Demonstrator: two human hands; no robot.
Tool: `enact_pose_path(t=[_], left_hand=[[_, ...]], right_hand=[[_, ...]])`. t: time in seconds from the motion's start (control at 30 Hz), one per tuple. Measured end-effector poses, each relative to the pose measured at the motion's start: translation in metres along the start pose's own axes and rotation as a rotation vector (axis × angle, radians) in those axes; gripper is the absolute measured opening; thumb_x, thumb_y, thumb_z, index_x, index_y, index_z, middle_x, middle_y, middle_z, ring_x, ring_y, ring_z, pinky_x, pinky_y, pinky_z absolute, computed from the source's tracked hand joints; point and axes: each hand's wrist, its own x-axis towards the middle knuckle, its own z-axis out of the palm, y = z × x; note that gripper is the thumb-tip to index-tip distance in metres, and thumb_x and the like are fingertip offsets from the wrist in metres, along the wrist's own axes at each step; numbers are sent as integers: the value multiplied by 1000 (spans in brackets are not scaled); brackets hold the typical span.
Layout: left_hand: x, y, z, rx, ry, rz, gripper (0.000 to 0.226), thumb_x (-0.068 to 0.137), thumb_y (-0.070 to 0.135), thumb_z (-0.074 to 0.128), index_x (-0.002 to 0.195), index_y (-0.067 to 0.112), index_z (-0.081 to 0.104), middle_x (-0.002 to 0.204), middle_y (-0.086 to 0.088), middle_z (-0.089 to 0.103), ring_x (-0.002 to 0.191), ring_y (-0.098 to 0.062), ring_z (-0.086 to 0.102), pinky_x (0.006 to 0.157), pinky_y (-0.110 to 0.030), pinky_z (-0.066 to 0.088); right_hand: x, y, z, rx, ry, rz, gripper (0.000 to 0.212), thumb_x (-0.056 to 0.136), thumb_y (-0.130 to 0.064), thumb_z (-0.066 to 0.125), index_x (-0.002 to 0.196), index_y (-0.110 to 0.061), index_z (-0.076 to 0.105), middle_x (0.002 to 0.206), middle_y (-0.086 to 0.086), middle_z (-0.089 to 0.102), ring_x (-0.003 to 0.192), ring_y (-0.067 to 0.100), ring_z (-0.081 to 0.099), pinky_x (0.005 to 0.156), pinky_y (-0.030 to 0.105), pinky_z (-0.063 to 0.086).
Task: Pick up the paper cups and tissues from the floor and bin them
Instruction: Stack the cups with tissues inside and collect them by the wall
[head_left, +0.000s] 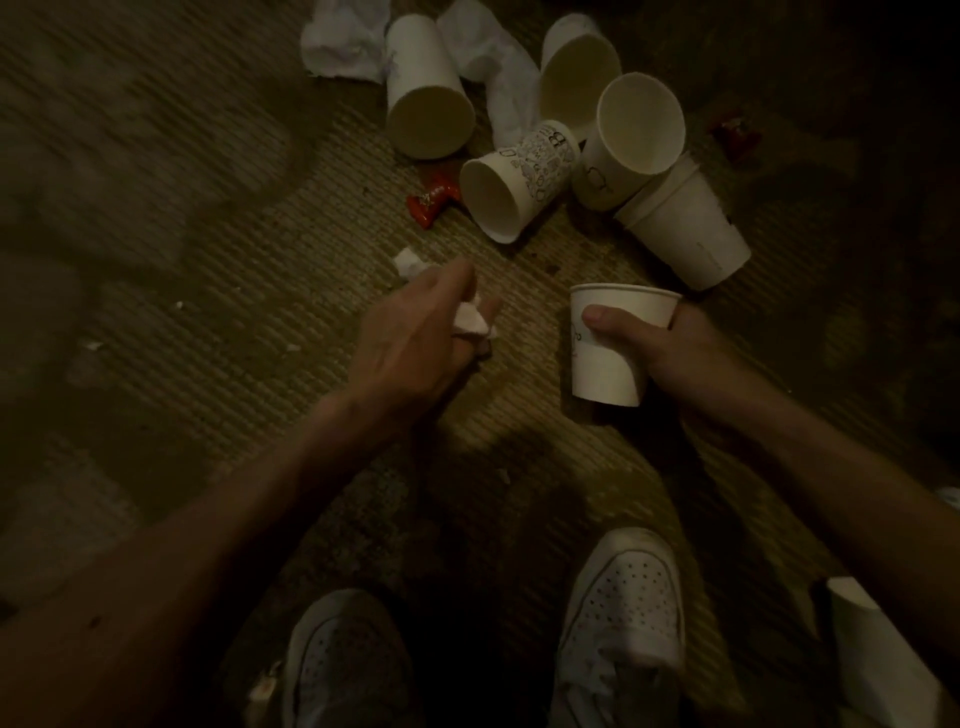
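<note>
My right hand (670, 353) grips a white paper cup (613, 348), held upright above the carpet. My left hand (415, 332) is closed around a crumpled white tissue (470, 322), and a small tissue scrap (408, 260) lies just beyond its knuckles. Several more paper cups lie tipped over farther ahead: a plain one (426, 88), a printed one (514, 182), two leaning together (631, 135) and a stacked pair (685, 228). Crumpled tissues lie at the top left (345, 39) and between the cups (506, 78).
A red wrapper (434, 200) lies by the printed cup and another red scrap (735, 135) sits at the right. My two white shoes (623, 597) stand on the ribbed carpet below. Another cup (878, 654) lies at the bottom right corner. Small white crumbs dot the carpet at left.
</note>
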Motion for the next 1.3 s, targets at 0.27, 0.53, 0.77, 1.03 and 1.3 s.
enact_pose_path(t=[0.27,0.53,0.77,1.03,1.3], left_hand=[[5,-18,5,282,-162,-14,69,85,67,57,138,24,45,136,-9,39,93,-25,59,63,-30,37],[4,-33,20,274,49,245,37,94,48,54,78,16,59,75,-1,57,63,-17,53,52,-26,30],[59,-2,-28,-29,221,118,29,95,32,58,75,11,61,82,3,49,66,-9,45,55,-15,31],[179,34,-76,-7,56,3,50,91,24,70,137,19,51,129,1,60,113,-14,58,86,-25,50],[233,31,-39,-29,-325,-164,93,83,18,78,156,27,21,156,-7,34,137,-27,42,103,-40,48]], right_hand=[[4,-14,20,-9,-30,-26,19,78,-32,79,89,-28,63,89,-7,69,72,3,68,57,22,53],[5,-19,17,5,-37,-26,31,74,-36,80,97,-26,62,94,-4,71,76,8,70,58,23,53],[12,-38,13,36,-55,-95,67,47,-55,77,105,-23,68,94,-2,76,85,13,73,70,33,58],[20,-84,16,90,-123,-270,50,52,-51,73,96,-29,68,92,-11,76,86,7,73,72,28,59],[35,-98,8,138,-153,-263,53,51,-48,74,99,-27,68,93,-8,76,85,9,73,67,25,60]])
